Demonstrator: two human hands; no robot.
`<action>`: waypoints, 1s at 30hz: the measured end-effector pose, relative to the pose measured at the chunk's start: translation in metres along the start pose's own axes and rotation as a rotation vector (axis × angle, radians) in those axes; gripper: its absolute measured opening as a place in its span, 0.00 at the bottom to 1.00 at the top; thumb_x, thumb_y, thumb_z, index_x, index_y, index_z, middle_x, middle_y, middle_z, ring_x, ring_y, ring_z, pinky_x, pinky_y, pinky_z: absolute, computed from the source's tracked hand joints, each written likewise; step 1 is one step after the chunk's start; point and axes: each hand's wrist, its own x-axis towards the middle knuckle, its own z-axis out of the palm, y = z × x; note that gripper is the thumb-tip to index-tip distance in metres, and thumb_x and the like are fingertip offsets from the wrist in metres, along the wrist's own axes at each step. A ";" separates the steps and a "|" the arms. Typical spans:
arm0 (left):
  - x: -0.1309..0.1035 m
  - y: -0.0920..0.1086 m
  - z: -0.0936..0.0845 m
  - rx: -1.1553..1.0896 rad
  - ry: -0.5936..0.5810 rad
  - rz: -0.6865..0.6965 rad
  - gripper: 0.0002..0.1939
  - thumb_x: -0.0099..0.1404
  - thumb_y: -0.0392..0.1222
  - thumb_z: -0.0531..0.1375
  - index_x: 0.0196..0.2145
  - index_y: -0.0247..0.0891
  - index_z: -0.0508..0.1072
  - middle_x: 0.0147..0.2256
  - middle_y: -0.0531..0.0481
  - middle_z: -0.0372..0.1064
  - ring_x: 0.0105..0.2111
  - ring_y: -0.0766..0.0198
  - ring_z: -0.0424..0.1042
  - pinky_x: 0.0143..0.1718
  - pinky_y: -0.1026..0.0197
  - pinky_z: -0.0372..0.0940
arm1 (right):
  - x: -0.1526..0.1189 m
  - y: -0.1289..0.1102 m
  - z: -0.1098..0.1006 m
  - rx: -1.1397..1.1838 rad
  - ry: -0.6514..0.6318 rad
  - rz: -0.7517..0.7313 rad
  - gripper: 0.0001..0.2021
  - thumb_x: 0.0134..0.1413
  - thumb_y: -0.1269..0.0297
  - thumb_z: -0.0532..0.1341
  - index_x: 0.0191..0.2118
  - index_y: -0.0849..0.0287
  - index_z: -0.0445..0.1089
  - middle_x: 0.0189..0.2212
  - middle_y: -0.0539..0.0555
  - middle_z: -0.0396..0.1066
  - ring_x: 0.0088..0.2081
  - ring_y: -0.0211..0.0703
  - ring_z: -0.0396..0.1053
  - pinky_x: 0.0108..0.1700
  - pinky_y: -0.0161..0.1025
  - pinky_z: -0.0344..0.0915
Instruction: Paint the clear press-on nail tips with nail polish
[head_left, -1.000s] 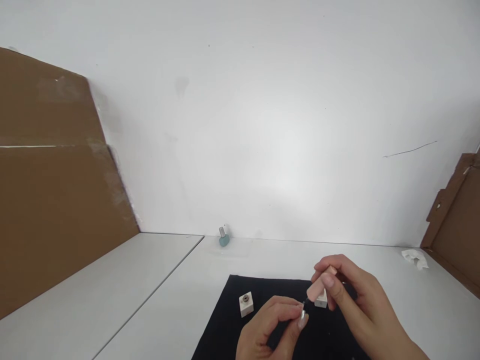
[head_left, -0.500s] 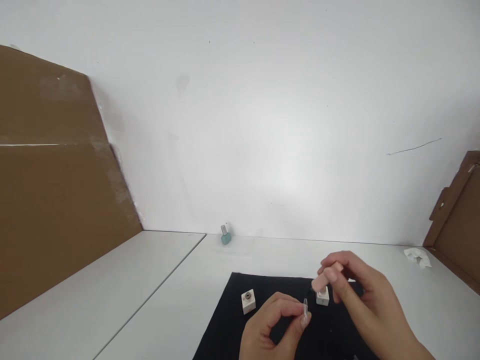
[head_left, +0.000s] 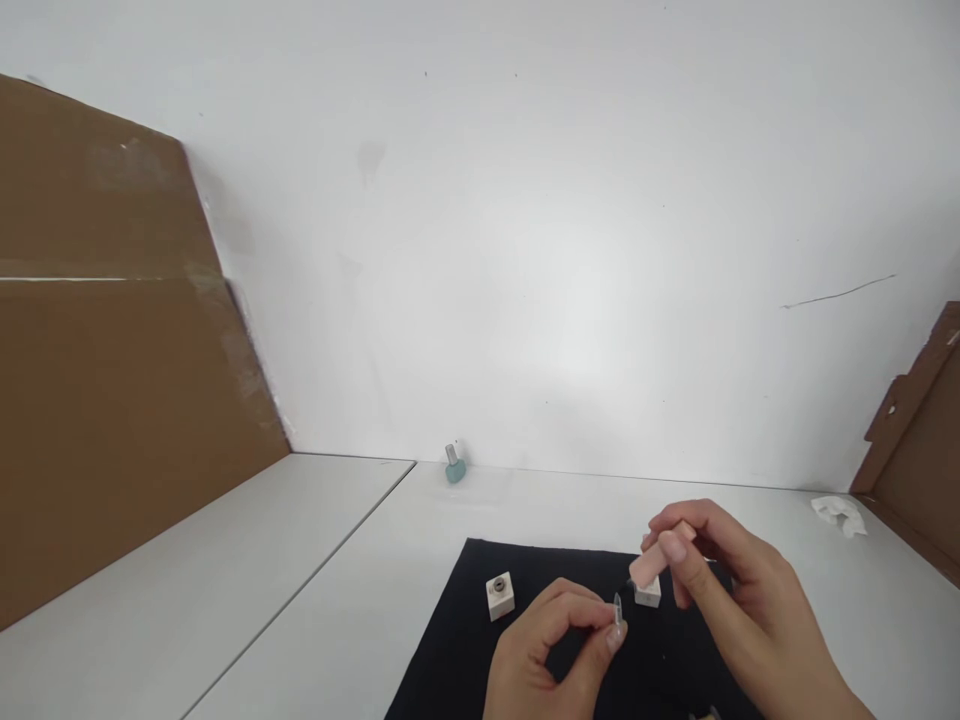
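My left hand [head_left: 559, 650] pinches a small clear nail tip [head_left: 618, 608] between thumb and forefinger, above the black cloth [head_left: 450, 640]. In my right hand [head_left: 739, 600] is a pink brush cap [head_left: 654, 566], tilted so its dark brush points down-left, close beside the nail tip; whether they touch is too small to tell. Partly behind the cap, a white block [head_left: 648, 594] sits on the cloth. Left of my left hand stands another white block [head_left: 500, 598] with a round metal piece on top.
A teal bottle [head_left: 455, 470] with a silver cap stands by the wall. Crumpled white tissue [head_left: 840, 514] lies at the right. Cardboard [head_left: 127, 380] rises on the left, and a brown box [head_left: 919, 440] on the right. Something small and yellowish shows at the bottom edge [head_left: 705, 714].
The whole view has shifted slightly. Both hands keep their grips, with the brush still beside the nail tip. A yellowish thing now shows at the bottom edge.
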 end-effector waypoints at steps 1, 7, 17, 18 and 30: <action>0.000 0.000 0.000 -0.001 0.001 0.002 0.08 0.61 0.33 0.67 0.26 0.43 0.80 0.28 0.54 0.78 0.28 0.63 0.76 0.34 0.67 0.69 | 0.000 -0.001 -0.001 0.002 -0.041 -0.014 0.16 0.71 0.47 0.56 0.40 0.51 0.73 0.28 0.50 0.79 0.23 0.40 0.67 0.26 0.33 0.66; 0.000 0.004 0.000 -0.005 0.007 -0.019 0.08 0.61 0.33 0.67 0.26 0.43 0.81 0.28 0.54 0.78 0.28 0.62 0.75 0.33 0.67 0.68 | 0.001 0.002 0.001 -0.070 -0.080 -0.038 0.12 0.71 0.51 0.56 0.41 0.50 0.72 0.28 0.47 0.79 0.24 0.38 0.67 0.26 0.32 0.65; 0.001 -0.003 0.000 -0.124 -0.008 -0.239 0.08 0.58 0.43 0.70 0.23 0.40 0.79 0.25 0.54 0.73 0.28 0.62 0.70 0.33 0.65 0.66 | 0.000 -0.001 -0.004 -0.029 -0.210 -0.033 0.14 0.72 0.51 0.55 0.40 0.51 0.72 0.27 0.46 0.78 0.24 0.38 0.67 0.28 0.31 0.66; 0.001 -0.004 0.000 -0.130 -0.007 -0.258 0.09 0.58 0.43 0.70 0.23 0.40 0.79 0.25 0.54 0.72 0.28 0.62 0.70 0.32 0.65 0.65 | 0.001 0.000 -0.003 -0.039 -0.194 -0.028 0.13 0.72 0.51 0.55 0.40 0.51 0.72 0.27 0.47 0.78 0.24 0.38 0.67 0.28 0.32 0.66; 0.003 0.005 0.003 -0.232 0.007 -0.403 0.12 0.52 0.45 0.73 0.20 0.38 0.78 0.20 0.56 0.66 0.24 0.66 0.63 0.29 0.65 0.61 | 0.001 -0.001 -0.003 -0.048 -0.187 -0.063 0.12 0.71 0.52 0.56 0.39 0.51 0.72 0.27 0.47 0.78 0.24 0.38 0.69 0.29 0.32 0.67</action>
